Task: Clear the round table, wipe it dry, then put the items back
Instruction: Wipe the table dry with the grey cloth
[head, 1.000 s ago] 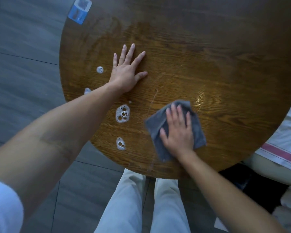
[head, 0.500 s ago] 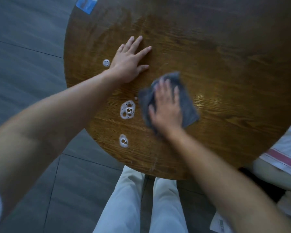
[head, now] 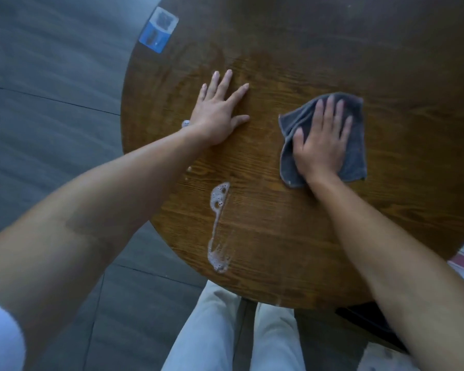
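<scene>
Now | right hand [head: 320, 145] flat grip pressing cloth [head: 355, 159] | left hand [head: 216, 113] flat on table [head: 386, 236]

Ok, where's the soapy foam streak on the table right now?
In the head view, the foam streak lies on the round table near its front edge, between the forearms, nearer than the left hand.

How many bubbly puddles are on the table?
2: a long smeared foam streak near the table's front edge, and a small foam bit peeking out beside the left wrist. The left arm may hide more.

The right hand [head: 320, 145] slid the grey cloth [head: 355, 153] rightward, smearing the foam [head: 218, 223] into a streak.
</scene>
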### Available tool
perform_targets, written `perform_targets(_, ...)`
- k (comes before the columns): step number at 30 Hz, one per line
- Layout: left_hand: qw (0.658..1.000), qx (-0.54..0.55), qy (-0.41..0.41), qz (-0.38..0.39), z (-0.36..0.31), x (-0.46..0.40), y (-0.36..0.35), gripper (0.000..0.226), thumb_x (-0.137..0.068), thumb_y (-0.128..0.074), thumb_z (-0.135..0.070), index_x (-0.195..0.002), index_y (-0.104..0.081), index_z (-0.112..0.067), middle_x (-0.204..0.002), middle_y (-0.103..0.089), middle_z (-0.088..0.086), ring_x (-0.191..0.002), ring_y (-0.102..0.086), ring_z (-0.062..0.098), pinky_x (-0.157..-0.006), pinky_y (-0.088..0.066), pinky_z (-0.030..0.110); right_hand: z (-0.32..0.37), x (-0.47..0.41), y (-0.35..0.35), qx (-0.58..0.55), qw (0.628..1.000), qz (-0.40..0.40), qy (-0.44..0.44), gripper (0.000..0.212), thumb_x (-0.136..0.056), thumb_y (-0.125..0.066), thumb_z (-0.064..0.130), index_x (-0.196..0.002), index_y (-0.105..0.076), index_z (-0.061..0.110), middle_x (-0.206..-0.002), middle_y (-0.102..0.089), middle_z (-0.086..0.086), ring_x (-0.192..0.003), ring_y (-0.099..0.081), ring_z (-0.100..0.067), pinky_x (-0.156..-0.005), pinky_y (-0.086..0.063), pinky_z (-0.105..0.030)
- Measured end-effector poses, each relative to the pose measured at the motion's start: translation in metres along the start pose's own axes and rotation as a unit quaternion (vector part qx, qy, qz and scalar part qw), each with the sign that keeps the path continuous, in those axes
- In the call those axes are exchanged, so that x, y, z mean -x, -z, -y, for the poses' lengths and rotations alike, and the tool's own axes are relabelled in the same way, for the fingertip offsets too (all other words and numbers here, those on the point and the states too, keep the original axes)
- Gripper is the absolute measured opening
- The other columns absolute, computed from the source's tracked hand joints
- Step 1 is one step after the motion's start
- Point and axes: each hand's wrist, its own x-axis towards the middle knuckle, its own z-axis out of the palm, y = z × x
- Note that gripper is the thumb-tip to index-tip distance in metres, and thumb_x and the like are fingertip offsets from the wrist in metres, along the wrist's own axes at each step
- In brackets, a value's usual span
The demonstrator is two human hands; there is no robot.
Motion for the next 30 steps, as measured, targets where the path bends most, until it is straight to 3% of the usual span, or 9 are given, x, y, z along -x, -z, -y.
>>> perform_targets(4, 1.0, 0.006, -0.023, -0.003, 0.007, 0.001, -0.001, 0.07, -0.102, -0.046, -0.057, -0.162, -0.013, -0.041, -0.173, 0.011, 0.003, -0.158, 0.015, 0.027, -0.128, 0.003, 0.046, 0.063, 0.101, -0.027, -0.033, 0.985, 0.049, 0.16, 0.076, -0.102, -0.04, 0.045, -0.165, -0.013, 0.01, -0.173, -0.007, -0.011, -0.161, -0.001, -0.028, -0.129, -0.006, -0.055)
perform_targets(8, 1.0, 0.014, -0.023, -0.001, 0.005, 0.003, -0.002, 0.07, -0.103, -0.044, -0.057, -0.162, -0.011, -0.041, -0.172, 0.013, 0.002, -0.157, 0.018, 0.027, -0.128, 0.006, 0.048, 0.032, 0.239, -0.038, -0.011, 0.938, 0.124, 0.325, 0.074, -0.1, -0.049, 0.047, -0.163, -0.025, 0.016, -0.172, -0.016, -0.005, -0.161, -0.003, -0.021, -0.128, -0.013, -0.053)
perform_targets(11, 0.999, 0.031, -0.017, -0.013, 0.003, 0.005, -0.006, 0.069, -0.103, -0.046, -0.056, -0.162, -0.014, -0.039, -0.173, 0.012, 0.003, -0.157, 0.017, 0.027, -0.128, 0.006, 0.049, -0.015, 0.176, -0.025, -0.02, 0.968, 0.122, 0.22, 0.077, -0.098, -0.04, 0.051, -0.165, -0.018, 0.02, -0.173, -0.012, -0.001, -0.16, -0.002, -0.015, -0.126, -0.013, -0.052)
perform_targets(16, 1.0, 0.029, -0.004, 0.003, -0.001, 0.004, -0.002, 0.07, -0.104, -0.047, -0.053, -0.163, -0.012, -0.037, -0.172, 0.013, 0.004, -0.157, 0.017, 0.028, -0.128, 0.005, 0.05, -0.016, 0.043, 0.0, -0.02, 0.991, -0.033, -0.13, 0.074, -0.103, -0.027, 0.046, -0.165, -0.012, 0.008, -0.173, -0.008, -0.013, -0.161, -0.005, -0.03, -0.128, -0.01, -0.057)
perform_targets(19, 0.999, 0.031, 0.011, -0.004, -0.005, 0.005, -0.004, 0.071, -0.103, -0.044, -0.057, -0.163, -0.012, -0.036, -0.172, 0.012, 0.005, -0.157, 0.017, 0.029, -0.127, 0.006, 0.051, 0.039, 0.113, -0.026, -0.035, 0.999, -0.004, 0.022, 0.075, -0.104, -0.033, 0.043, -0.164, -0.009, 0.006, -0.173, -0.003, -0.015, -0.161, -0.002, -0.03, -0.128, -0.008, -0.056)
perform_targets(21, 0.999, 0.041, 0.012, -0.012, -0.009, 0.006, -0.005, 0.073, -0.102, -0.038, -0.064, -0.163, -0.011, -0.036, -0.172, 0.012, 0.005, -0.157, 0.018, 0.029, -0.127, 0.008, 0.051, 0.049, 0.208, -0.042, -0.025, 0.974, 0.066, 0.216, 0.077, -0.102, -0.044, 0.045, -0.164, -0.016, 0.009, -0.173, -0.007, -0.012, -0.161, -0.002, -0.028, -0.129, -0.006, -0.054)
perform_targets(23, 0.999, 0.046, 0.018, -0.007, -0.014, 0.008, -0.007, 0.073, -0.102, -0.035, -0.065, -0.163, -0.009, -0.036, -0.172, 0.014, 0.004, -0.157, 0.019, 0.028, -0.127, 0.008, 0.052, 0.018, 0.267, -0.046, 0.002, 0.944, 0.101, 0.315, 0.076, -0.101, -0.047, 0.046, -0.164, -0.022, 0.013, -0.173, -0.013, -0.008, -0.161, -0.001, -0.023, -0.13, -0.002, -0.05)
perform_targets(26, 0.999, 0.029, 0.034, -0.006, -0.018, 0.01, -0.009, 0.073, -0.103, -0.038, -0.06, -0.164, -0.006, -0.034, -0.172, 0.016, 0.005, -0.157, 0.02, 0.029, -0.127, 0.007, 0.051, -0.06, 0.244, -0.04, -0.002, 0.966, 0.081, 0.247, 0.078, -0.096, -0.046, 0.049, -0.163, -0.022, 0.015, -0.171, -0.017, -0.007, -0.161, 0.005, -0.018, -0.13, 0.004, -0.043)
perform_targets(30, 0.999, 0.021, 0.039, -0.003, -0.022, 0.01, -0.011, 0.073, -0.105, -0.037, -0.058, -0.164, -0.002, -0.033, -0.171, 0.019, 0.006, -0.156, 0.021, 0.03, -0.127, 0.007, 0.052, -0.118, 0.167, -0.018, 0.024, 0.999, 0.041, 0.002, 0.078, -0.1, -0.034, 0.05, -0.164, -0.015, 0.008, -0.173, -0.011, -0.014, -0.16, -0.006, -0.03, -0.129, -0.005, -0.054)
